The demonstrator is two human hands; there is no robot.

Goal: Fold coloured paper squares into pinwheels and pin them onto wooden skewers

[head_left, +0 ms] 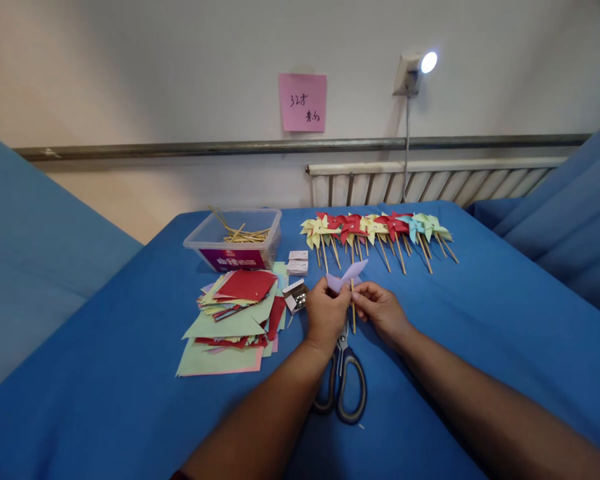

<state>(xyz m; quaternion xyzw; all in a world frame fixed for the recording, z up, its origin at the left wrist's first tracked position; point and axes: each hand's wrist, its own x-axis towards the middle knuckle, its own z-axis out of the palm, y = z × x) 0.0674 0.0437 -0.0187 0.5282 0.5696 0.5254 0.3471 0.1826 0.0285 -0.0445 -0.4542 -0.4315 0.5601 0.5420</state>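
Note:
A purple paper pinwheel (353, 271) is gripped in my left hand (327, 308), its folded blades rising above the fingers. Against it stands a thin wooden stick (353, 319), upright, pointing down toward the table. My right hand (380, 308) is closed at the stick's upper part, thumb and forefinger pinched near the pinwheel; whether a pin is between them is hidden. Below both hands lie scissors (351, 387) with dark handles, blades partly covered by my left hand. Just left of that hand sits a small open box (295, 297) with shiny metal pieces inside.
Finished pinwheels (351, 228) in several colours lie in a row at the back. A clear plastic tub (233, 237) holds wooden sticks. Stacked coloured paper (230, 327) lies at left, beside small white boxes (298, 263). Blue cloth (455, 320) covers the table; a radiator (430, 180) stands behind.

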